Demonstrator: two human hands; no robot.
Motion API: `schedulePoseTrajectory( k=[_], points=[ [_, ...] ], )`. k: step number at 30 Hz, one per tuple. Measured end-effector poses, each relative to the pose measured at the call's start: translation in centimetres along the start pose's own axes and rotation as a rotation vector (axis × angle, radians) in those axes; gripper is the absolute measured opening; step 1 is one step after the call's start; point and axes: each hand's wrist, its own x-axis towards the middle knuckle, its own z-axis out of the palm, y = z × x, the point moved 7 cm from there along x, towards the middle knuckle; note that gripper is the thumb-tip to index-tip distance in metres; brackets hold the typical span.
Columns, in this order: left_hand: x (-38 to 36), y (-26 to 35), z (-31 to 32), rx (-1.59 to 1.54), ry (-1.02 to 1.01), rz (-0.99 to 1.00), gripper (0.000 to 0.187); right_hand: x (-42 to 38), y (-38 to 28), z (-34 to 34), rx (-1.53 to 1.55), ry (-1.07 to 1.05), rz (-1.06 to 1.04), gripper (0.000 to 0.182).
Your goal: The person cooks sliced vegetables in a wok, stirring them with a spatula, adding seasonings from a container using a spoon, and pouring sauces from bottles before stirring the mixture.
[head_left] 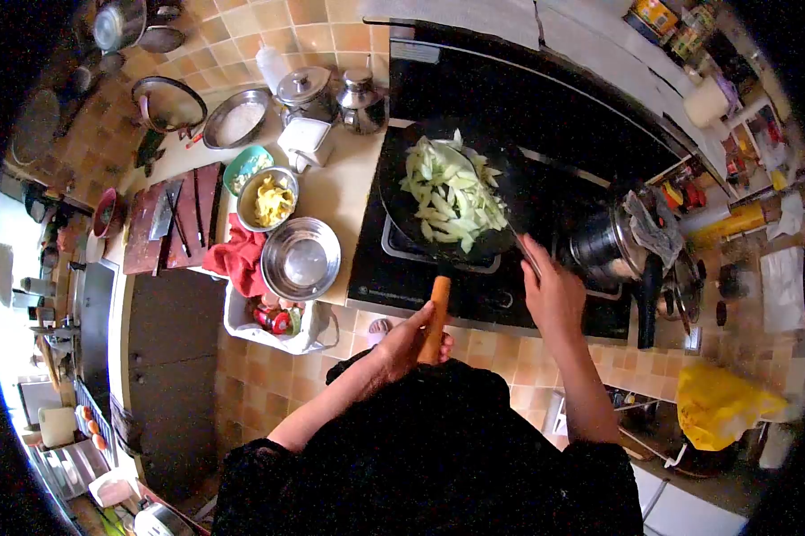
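A dark wok [402, 228] stands on the black gas stove, holding many pale green vegetable slices [447, 201]. My left hand [413, 338] is wrapped round the wok's wooden handle [436, 322], which points toward my body. At the wok's right edge my right hand [550, 290] is closed on the handle of a spatula [520, 241]. The spatula's head reaches in among the slices and is partly hidden by them.
Left of the stove are an empty steel bowl [304, 259], a bowl of yellow pieces [273, 200], a red cloth [234, 255] and a cutting board [139, 241] with a cleaver and chopsticks. A pressure cooker [599, 246] stands on the right.
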Motion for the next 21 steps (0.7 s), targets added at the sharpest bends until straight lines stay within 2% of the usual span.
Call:
schedulePoseTrajectory(
  k=[2,3,4,6,9,12,14,17,18,21],
  points=[
    [0.0,-0.3,0.0,0.03,-0.067,0.013,0.062,1.9,-0.6,0.9,-0.134,0.049,-0.092,0.044],
    [-0.3,0.0,0.3,0.045,-0.099,0.024,0.061,1.8,-0.7,1.4,-0.174,-0.029,-0.105,0.047],
    [-0.8,0.0,0.6,0.022,-0.003,0.036,0.059,1.7,-1.0,1.6,-0.214,-0.107,-0.121,0.05],
    [-1.3,0.3,-0.1,0.058,-0.001,0.038,0.061,1.0,-1.1,0.8,-0.243,-0.195,-0.141,0.054],
    [-1.8,0.3,-0.8,0.087,-0.011,0.046,0.062,0.4,0.3,-4.9,-0.315,-0.234,-0.152,0.05],
    [-1.8,0.5,-1.0,0.113,0.009,0.048,0.061,1.4,-0.4,-13.7,-0.216,-0.229,-0.169,0.046],
    [-1.8,0.4,-1.0,0.076,0.029,0.032,0.06,0.9,-0.8,-16.8,-0.147,-0.213,-0.208,0.045],
    [-1.8,0.5,-0.6,0.05,-0.024,0.028,0.059,0.1,-1.5,-14.1,-0.234,-0.363,-0.18,0.042],
    [-1.9,0.5,-0.5,0.052,-0.019,0.02,0.059,0.4,-1.7,-11.6,-0.31,-0.464,-0.081,0.042],
    [-2.2,0.6,-0.3,0.075,-0.007,0.035,0.059,1.2,0.3,-5.7,-0.212,-0.184,-0.051,0.032]
  ],
)
